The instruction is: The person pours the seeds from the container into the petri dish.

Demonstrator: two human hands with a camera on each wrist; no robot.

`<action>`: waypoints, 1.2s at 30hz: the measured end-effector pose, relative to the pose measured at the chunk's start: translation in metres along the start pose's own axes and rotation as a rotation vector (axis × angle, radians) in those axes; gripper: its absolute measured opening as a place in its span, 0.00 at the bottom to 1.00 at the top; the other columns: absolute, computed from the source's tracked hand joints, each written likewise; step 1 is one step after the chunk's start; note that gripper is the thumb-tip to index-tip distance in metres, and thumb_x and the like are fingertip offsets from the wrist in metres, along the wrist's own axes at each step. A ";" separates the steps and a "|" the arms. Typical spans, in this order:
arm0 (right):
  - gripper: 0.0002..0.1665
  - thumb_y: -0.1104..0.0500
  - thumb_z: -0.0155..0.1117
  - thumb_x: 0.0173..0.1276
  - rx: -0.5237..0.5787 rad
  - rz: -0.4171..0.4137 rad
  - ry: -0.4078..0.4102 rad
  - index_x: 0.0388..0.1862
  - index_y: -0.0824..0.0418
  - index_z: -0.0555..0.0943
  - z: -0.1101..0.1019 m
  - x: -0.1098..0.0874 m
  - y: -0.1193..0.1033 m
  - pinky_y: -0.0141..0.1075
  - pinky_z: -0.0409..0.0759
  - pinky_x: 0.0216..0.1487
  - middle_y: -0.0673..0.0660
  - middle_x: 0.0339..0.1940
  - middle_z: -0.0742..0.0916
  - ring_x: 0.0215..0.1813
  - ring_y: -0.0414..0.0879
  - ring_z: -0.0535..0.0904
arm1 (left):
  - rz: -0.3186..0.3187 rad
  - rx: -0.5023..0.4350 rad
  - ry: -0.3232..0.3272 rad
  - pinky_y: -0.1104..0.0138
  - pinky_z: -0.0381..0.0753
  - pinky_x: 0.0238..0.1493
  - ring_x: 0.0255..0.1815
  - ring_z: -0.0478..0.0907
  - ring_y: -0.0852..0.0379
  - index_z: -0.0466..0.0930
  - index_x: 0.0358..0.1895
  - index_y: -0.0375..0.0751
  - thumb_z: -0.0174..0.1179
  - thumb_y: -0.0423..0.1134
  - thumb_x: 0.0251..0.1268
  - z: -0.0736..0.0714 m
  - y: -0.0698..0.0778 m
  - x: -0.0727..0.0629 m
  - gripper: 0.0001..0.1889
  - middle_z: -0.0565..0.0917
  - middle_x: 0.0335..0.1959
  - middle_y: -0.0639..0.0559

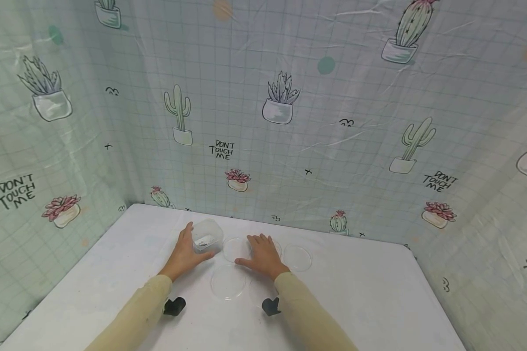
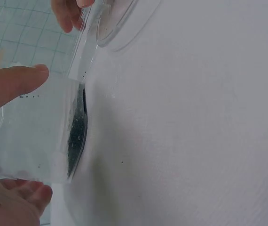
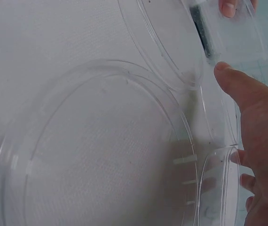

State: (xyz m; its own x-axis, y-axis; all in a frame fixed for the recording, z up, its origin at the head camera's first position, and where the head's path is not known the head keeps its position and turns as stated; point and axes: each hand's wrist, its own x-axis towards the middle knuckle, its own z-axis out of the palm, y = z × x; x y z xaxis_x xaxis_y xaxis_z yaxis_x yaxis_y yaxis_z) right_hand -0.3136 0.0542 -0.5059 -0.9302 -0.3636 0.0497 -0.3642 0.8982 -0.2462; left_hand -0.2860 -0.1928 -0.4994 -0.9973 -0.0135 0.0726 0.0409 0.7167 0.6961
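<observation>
A clear square plastic container (image 1: 210, 228) with dark stuff at its base (image 2: 78, 132) stands at the back left of the white table. My left hand (image 1: 184, 254) holds it, thumb (image 2: 21, 81) on the near wall and fingertips (image 2: 40, 195) round the opposite side. Beside it lies a clear round petri dish (image 1: 234, 248). My right hand (image 1: 265, 257) is spread over the dishes, thumb pointing toward the container and fingers reaching past a partly hidden dish (image 1: 278, 247). Another large petri dish (image 3: 101, 146) fills the right wrist view.
More clear dishes lie flat, one at the front (image 1: 228, 283) and one to the right (image 1: 298, 258). The white table (image 1: 369, 292) meets a cactus-print curtain (image 1: 246, 97) at the back and sides. Black straps (image 1: 174, 306) show under both sleeves.
</observation>
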 end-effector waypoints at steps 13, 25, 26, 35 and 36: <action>0.55 0.27 0.62 0.55 -0.005 0.012 -0.014 0.71 0.61 0.66 0.001 0.001 -0.003 0.54 0.54 0.78 0.58 0.70 0.75 0.76 0.56 0.62 | 0.006 -0.063 0.023 0.39 0.59 0.71 0.71 0.57 0.30 0.37 0.75 0.31 0.70 0.42 0.55 0.002 -0.002 0.001 0.55 0.59 0.70 0.28; 0.53 0.28 0.63 0.56 -0.036 0.014 -0.009 0.69 0.61 0.69 0.000 0.007 -0.006 0.55 0.57 0.77 0.58 0.68 0.76 0.74 0.57 0.64 | 0.053 -0.050 0.039 0.40 0.57 0.73 0.73 0.55 0.32 0.39 0.76 0.35 0.71 0.40 0.53 -0.002 0.003 0.007 0.54 0.57 0.72 0.30; 0.53 0.28 0.63 0.56 -0.036 0.019 -0.015 0.69 0.61 0.68 0.000 0.007 -0.006 0.54 0.57 0.77 0.58 0.68 0.76 0.75 0.57 0.64 | 0.045 -0.046 0.033 0.41 0.57 0.73 0.74 0.54 0.33 0.39 0.76 0.35 0.71 0.41 0.53 -0.001 0.004 0.007 0.54 0.56 0.73 0.31; 0.52 0.29 0.64 0.55 0.003 0.031 -0.020 0.69 0.60 0.69 0.001 0.008 -0.004 0.53 0.54 0.78 0.59 0.69 0.75 0.76 0.56 0.62 | 0.116 -0.019 0.073 0.44 0.57 0.74 0.74 0.56 0.36 0.45 0.74 0.34 0.73 0.38 0.50 -0.001 0.008 0.005 0.53 0.58 0.73 0.34; 0.52 0.29 0.64 0.55 0.004 0.033 -0.021 0.69 0.60 0.69 0.001 0.008 -0.004 0.53 0.54 0.78 0.58 0.69 0.75 0.76 0.56 0.62 | 0.129 -0.012 0.076 0.44 0.58 0.74 0.74 0.57 0.36 0.45 0.74 0.34 0.73 0.38 0.50 -0.001 0.009 0.005 0.53 0.58 0.73 0.34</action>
State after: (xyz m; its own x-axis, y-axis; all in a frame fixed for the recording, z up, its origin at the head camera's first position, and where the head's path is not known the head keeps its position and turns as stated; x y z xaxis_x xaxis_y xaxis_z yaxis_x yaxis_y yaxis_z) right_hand -0.3193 0.0473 -0.5054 -0.9404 -0.3393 0.0214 -0.3336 0.9086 -0.2515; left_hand -0.2907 -0.1874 -0.4917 -0.9762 0.0248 0.2155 0.1694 0.7076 0.6861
